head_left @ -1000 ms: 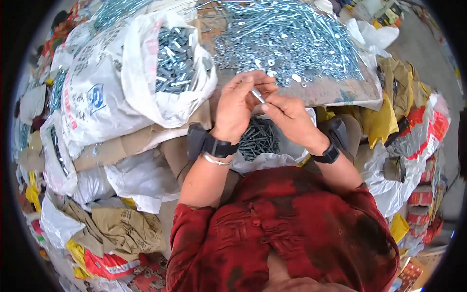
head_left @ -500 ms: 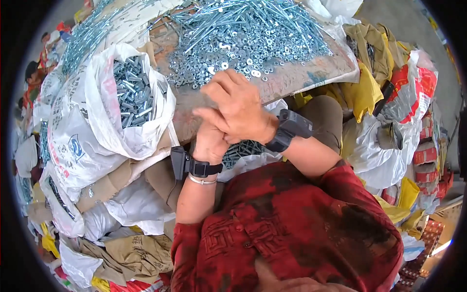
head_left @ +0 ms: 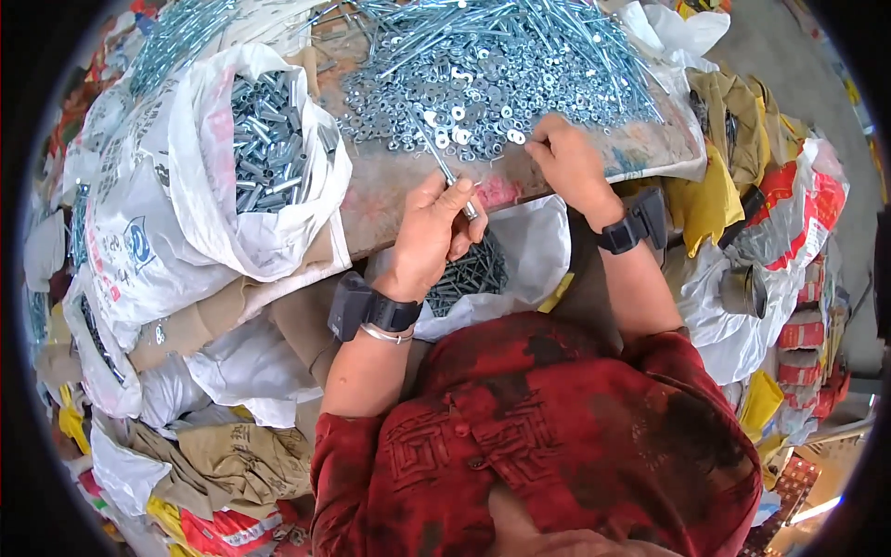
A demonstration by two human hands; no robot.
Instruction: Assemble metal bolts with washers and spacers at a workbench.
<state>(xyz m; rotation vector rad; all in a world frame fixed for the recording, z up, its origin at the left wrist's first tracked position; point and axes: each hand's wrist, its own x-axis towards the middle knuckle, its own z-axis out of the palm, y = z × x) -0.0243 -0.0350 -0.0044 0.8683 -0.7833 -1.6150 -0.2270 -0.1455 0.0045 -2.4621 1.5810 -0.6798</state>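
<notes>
A: What does the left hand (head_left: 429, 237) hold?

B: A long silvery bolt (head_left: 444, 167), pinched between thumb and fingers at the near edge of the board (head_left: 399, 200). Its shaft slants up into the heap of washers (head_left: 455, 107).

A: And the right hand (head_left: 568, 162)?

B: Curled at the heap's near right side, fingertips closed on a washer or two; I cannot tell exactly what it grips.

A: Anything else around?

B: Long bolts (head_left: 557, 46) lie across the far side of the board. A white sack (head_left: 264, 148) of short bolts stands off its left edge, and a bag of dark screws (head_left: 473, 269) sits just below the near edge.
</notes>
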